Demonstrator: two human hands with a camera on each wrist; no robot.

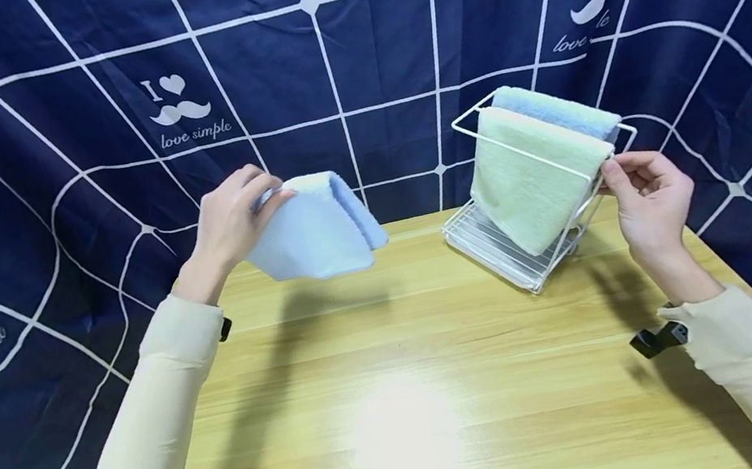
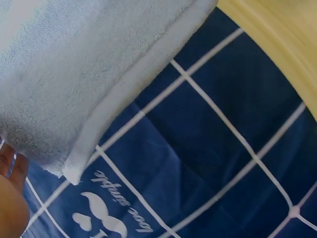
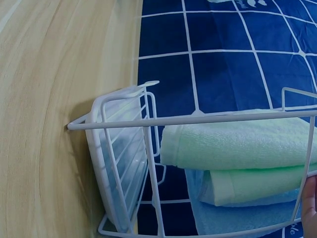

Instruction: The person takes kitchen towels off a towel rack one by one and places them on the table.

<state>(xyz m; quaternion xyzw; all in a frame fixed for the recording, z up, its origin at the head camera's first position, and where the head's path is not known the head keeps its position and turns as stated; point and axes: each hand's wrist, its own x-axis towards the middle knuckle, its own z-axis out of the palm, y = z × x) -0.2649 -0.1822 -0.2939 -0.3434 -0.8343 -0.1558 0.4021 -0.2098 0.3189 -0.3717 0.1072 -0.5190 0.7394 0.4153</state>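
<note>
My left hand (image 1: pixel 236 215) pinches a folded light blue towel (image 1: pixel 316 227) by its upper edge, and the towel hangs over the table. In the left wrist view, fingertips show beside the fluffy towel (image 2: pixel 89 74). At the right, my right hand (image 1: pixel 654 194) pinches the side wire of a white wire rack (image 1: pixel 570 228). Over the rack's bars hang a pale green towel (image 1: pixel 528 169) and, behind it, a blue towel (image 1: pixel 559 111). The right wrist view shows the green towel (image 3: pixel 237 146) through the rack's wires, with one finger at the right edge.
Under the rack sits a clear drip tray (image 1: pixel 492 249). The rack stands on a light wooden table (image 1: pixel 394 346), towards its back right. A navy curtain (image 1: pixel 383 45) with white grid lines hangs behind the table and along its sides.
</note>
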